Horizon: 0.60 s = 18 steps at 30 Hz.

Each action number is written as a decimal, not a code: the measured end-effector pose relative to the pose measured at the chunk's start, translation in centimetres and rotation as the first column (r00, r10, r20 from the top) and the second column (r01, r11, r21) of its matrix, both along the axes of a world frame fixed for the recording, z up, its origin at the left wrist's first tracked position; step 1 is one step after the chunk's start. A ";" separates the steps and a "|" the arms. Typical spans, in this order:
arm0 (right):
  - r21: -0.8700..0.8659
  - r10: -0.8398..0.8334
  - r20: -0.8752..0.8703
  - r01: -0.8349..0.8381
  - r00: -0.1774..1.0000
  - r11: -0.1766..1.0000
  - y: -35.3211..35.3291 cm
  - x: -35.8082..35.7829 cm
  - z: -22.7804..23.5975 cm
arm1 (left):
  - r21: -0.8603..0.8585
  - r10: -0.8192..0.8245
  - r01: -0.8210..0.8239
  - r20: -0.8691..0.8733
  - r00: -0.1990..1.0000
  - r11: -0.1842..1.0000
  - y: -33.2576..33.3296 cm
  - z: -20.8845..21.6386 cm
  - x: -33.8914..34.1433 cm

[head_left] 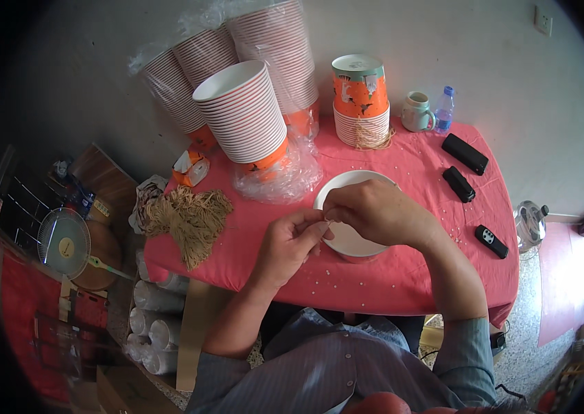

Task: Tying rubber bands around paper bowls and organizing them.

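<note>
My left hand (290, 243) is closed in a pinch, its thumb and fingertips meeting those of my right hand (378, 212). The right hand is closed too, over the open top of a white-rimmed paper bucket (348, 241). Whatever sits between the fingertips is too small to make out. Small pale bits are scattered on the red tablecloth (388, 290) around the bucket. To the left lies a thick bundle of tan strings (192, 217).
Tall stacks of nested paper buckets (243, 114), partly in clear plastic, stand at the back left. Upturned buckets (361, 93), a mug (417, 112) and a water bottle (445, 110) line the back. Black cases (464, 153) and a remote (491, 241) lie right.
</note>
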State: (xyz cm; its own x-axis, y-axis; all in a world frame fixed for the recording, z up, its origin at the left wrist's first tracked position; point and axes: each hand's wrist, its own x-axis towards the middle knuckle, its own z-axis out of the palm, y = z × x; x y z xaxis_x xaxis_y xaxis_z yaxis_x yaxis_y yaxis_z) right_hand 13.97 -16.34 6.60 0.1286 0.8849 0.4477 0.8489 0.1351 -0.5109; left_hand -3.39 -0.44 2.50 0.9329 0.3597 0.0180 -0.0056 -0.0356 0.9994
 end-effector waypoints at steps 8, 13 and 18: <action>-0.017 -0.023 0.002 0.023 1.000 1.000 0.6 -0.1 -0.3 | 0.055 0.069 -0.070 0.023 0.997 0.996 -0.2 -0.5 0.1; -0.048 -0.029 -0.026 0.028 0.999 0.998 0.4 0.8 -0.3 | 0.031 0.061 -0.063 0.067 0.996 0.998 -0.1 -0.6 0.1; -0.047 0.038 -0.147 -0.045 0.988 0.998 0.3 2.1 -0.6 | -0.041 0.040 -0.037 0.077 0.996 0.998 0.1 -0.5 0.0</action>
